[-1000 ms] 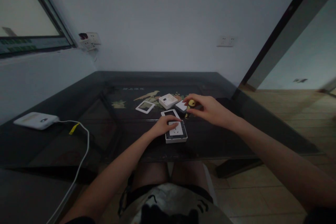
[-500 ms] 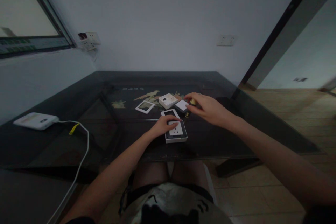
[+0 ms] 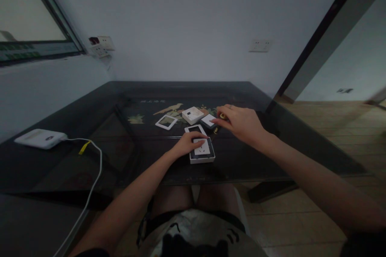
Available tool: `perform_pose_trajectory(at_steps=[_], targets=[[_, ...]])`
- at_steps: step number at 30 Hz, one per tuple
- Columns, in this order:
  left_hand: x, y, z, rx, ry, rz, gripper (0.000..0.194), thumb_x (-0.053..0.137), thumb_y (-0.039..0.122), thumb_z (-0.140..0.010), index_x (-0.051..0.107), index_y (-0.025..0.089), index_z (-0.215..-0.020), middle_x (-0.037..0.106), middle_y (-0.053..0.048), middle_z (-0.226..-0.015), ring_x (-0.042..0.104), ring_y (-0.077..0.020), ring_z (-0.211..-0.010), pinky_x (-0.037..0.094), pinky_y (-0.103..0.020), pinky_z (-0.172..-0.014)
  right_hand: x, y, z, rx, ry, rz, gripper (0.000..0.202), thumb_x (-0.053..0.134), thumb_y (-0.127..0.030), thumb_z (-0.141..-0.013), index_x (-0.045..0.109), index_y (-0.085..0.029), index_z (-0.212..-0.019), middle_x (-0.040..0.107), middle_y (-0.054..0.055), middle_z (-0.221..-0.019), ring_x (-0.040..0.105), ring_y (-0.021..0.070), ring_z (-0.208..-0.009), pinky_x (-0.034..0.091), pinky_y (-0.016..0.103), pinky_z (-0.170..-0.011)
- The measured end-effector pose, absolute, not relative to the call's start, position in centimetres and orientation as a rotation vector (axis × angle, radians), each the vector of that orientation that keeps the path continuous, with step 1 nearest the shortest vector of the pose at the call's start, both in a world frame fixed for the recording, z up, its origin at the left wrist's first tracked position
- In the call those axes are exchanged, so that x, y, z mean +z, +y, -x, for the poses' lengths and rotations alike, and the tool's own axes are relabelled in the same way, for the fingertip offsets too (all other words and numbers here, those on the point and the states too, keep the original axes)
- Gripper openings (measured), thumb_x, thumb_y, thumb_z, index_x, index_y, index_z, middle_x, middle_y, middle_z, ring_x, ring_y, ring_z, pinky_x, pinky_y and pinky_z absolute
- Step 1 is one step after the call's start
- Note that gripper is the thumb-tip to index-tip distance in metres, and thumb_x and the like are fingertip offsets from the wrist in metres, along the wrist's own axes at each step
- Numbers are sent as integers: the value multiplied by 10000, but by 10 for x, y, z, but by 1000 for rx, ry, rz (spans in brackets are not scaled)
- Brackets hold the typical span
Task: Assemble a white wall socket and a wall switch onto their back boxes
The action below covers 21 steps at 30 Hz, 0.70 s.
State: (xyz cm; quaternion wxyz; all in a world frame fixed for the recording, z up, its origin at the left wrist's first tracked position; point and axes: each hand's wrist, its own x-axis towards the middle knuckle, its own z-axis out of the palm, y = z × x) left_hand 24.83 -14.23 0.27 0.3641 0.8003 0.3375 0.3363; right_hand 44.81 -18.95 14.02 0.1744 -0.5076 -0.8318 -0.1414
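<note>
Near the front edge of the table, a white wall socket (image 3: 202, 149) with a dark inner frame sits in a white box. My left hand (image 3: 187, 143) grips it from the left, thumb and fingers over its face. Farther right, my right hand (image 3: 239, 120) is closed around a small yellow and dark object (image 3: 223, 116), mostly hidden by the fingers. A second yellow bit (image 3: 215, 130) shows below that hand; whether both belong to one tool I cannot tell. Beside the right fingertips lies another socket with a white face and dark frame (image 3: 208, 120).
A white cover frame (image 3: 166, 122) lies at the left, another white frame (image 3: 193, 128) just behind the held socket. Behind them is a white mounting box (image 3: 192, 115). A white power bank (image 3: 41, 139) with a cable (image 3: 101, 156) occupies the table's left side.
My right hand has shifted slightly right, its fingers curling more around the yellow and dark object. The left hand and the socket under it stay in place.
</note>
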Motion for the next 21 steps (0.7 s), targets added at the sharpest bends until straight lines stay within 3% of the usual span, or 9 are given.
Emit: perform_pose_trajectory(at_steps=[4, 6, 9, 12, 15, 21], targets=[[2, -142, -248, 863, 862, -2064, 260, 593, 270, -824, 699, 148, -1027, 710, -79, -1051, 640, -206, -993, 463, -293, -900, 148, -186, -455, -134, -2497, 1236, 366, 433, -306, -935, 535, -193, -1267, 638, 110, -1202, 627, 242, -980, 469, 339, -751], [2, -142, -248, 860, 865, -2064, 256, 595, 267, -824, 698, 153, -1028, 709, -75, -1054, 639, -202, -995, 461, -290, -904, 152, -185, -456, 5, -2530, 1135, 377, 427, -232, -927, 518, -196, -1291, 639, 99, -1208, 621, 223, -1003, 471, 336, -794], [1, -141, -248, 856, 869, -2066, 258, 592, 270, -829, 695, 156, -1036, 708, -70, -1055, 639, -196, -991, 461, -281, -898, 153, -184, -453, 105, -2488, 1109, 302, 457, -215, -924, 578, -199, -1200, 697, 68, -1062, 644, 188, -887, 464, 293, -735], [2, -142, -248, 859, 871, -2069, 260, 589, 271, -831, 696, 150, -1035, 710, -73, -1044, 641, -198, -981, 461, -282, -892, 149, -185, -447, -43, -2424, 1186, 194, 519, -291, -911, 646, -190, -1016, 712, 55, -904, 644, 192, -798, 435, 283, -679], [3, -142, -249, 863, 879, -2067, 254, 589, 269, -829, 699, 148, -1023, 711, -77, -1042, 641, -201, -981, 460, -291, -897, 144, -184, -444, -203, -2380, 1309, 249, 520, -376, -905, 661, -179, -963, 712, 73, -861, 644, 220, -763, 424, 297, -644], [0, -141, -248, 887, 853, -2071, 255, 583, 267, -830, 695, 147, -1025, 710, -79, -1044, 643, -199, -976, 467, -294, -896, 147, -182, -446, 67, -2404, 1193, 408, 463, -269, -920, 513, -167, -1312, 685, 104, -1107, 639, 213, -886, 459, 317, -744]])
